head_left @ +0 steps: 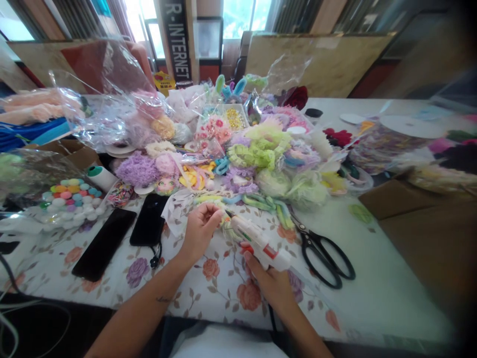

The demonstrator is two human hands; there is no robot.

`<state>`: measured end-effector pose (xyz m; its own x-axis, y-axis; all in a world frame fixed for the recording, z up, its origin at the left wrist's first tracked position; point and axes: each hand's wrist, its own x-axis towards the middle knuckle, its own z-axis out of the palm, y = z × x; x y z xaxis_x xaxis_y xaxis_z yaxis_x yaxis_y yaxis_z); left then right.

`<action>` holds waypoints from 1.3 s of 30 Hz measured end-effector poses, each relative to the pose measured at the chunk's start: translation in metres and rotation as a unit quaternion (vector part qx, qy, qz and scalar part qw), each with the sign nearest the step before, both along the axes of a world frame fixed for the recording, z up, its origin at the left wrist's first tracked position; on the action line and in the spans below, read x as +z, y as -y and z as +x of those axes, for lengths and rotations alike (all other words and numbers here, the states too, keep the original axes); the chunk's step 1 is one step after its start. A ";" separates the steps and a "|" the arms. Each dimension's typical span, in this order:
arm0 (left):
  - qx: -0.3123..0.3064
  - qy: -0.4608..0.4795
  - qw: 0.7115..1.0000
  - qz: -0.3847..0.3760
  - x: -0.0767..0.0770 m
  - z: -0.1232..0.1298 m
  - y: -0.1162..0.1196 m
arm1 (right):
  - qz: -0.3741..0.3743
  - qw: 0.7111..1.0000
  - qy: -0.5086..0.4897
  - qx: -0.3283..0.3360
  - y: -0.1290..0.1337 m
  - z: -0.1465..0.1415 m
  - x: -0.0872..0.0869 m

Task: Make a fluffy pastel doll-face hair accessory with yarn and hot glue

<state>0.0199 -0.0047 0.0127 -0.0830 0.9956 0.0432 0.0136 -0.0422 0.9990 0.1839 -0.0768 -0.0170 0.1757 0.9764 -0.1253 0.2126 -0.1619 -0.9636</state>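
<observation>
My right hand (pixel 270 281) is wrapped round the handle of a white hot glue gun (pixel 257 238), which has a red trigger and a red label. Its dark nozzle points up and left, close to the fingers of my left hand (pixel 203 223). Those fingers are pinched together; what they hold, if anything, is too small and blurred to name. Just beyond them lie yellow, green and blue fuzzy stems (pixel 268 205) and a white cloth (pixel 179 211). Black-handled scissors (pixel 322 253) rest to the right of the glue gun.
Two dark phones (pixel 106 243) lie at the left on the flowered tablecloth (pixel 208 293). Behind is a heap of yarn, ribbon, lace (pixel 266 144) and plastic bags. Several pompoms (pixel 72 199) sit at the left, and a cardboard box (pixel 421 209) stands at the right.
</observation>
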 end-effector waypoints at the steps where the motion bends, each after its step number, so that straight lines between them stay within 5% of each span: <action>1: 0.013 -0.050 0.998 0.040 -0.001 -0.001 0.001 | -0.011 1.000 -0.014 0.000 0.000 0.001 0.002; 5: 0.031 -0.260 0.939 0.225 -0.009 -0.019 0.005 | -0.042 0.994 -0.098 -0.001 -0.002 0.008 0.013; 12: -0.125 -0.425 0.854 0.272 -0.022 -0.062 0.002 | -0.064 0.984 -0.160 0.044 0.010 0.030 0.023; 14: -0.139 -0.468 0.785 0.380 -0.019 -0.066 0.000 | -0.070 0.984 -0.150 0.061 0.017 0.032 0.021; 19: -0.040 -0.517 0.507 0.689 0.001 -0.062 -0.001 | -0.050 0.993 -0.056 0.095 0.032 0.033 0.014; 21: -0.021 -0.525 0.454 0.719 0.008 -0.060 -0.002 | -0.047 0.993 -0.025 0.105 0.036 0.035 0.012; 24: -0.067 -0.526 0.470 0.706 0.014 -0.060 -0.004 | -0.050 0.992 -0.008 0.114 0.039 0.036 0.010; 29: -0.219 -0.474 0.630 0.575 0.016 -0.062 -0.007 | -0.048 0.992 0.001 0.120 0.040 0.035 0.011; 31: -0.250 -0.463 0.668 0.527 0.016 -0.061 -0.008 | -0.054 0.991 0.007 0.122 0.040 0.035 0.011; 39: -0.299 -0.469 0.704 0.442 0.015 -0.056 -0.009 | -0.052 0.991 0.007 0.125 0.040 0.036 0.008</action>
